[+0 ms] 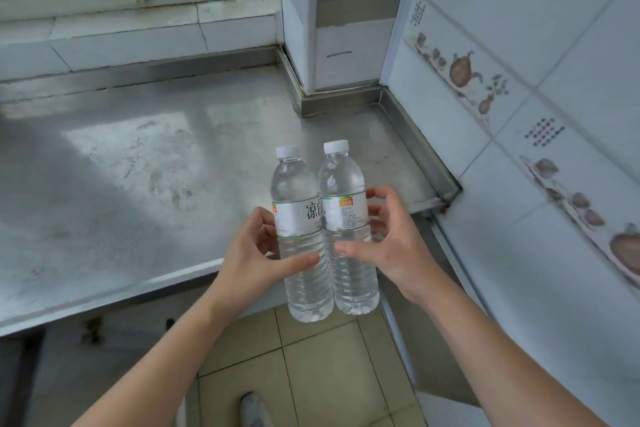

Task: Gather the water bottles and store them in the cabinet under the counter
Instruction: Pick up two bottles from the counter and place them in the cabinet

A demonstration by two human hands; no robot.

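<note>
Holding two water bottles past the table's front edge.
Left hand [252,253] gripped the left bottle [301,239], right hand [391,246] the right bottle [348,229]; both stood upright, touching, fingers [375,210] curled around them.

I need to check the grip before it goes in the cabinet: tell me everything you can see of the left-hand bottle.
The left bottle is clear ribbed plastic with a white cap, a silver-white label with dark characters, and looks full. It is upright, held off the counter over its front edge. The left hand grips it below the label, thumb across the front. It touches the right bottle.
</note>
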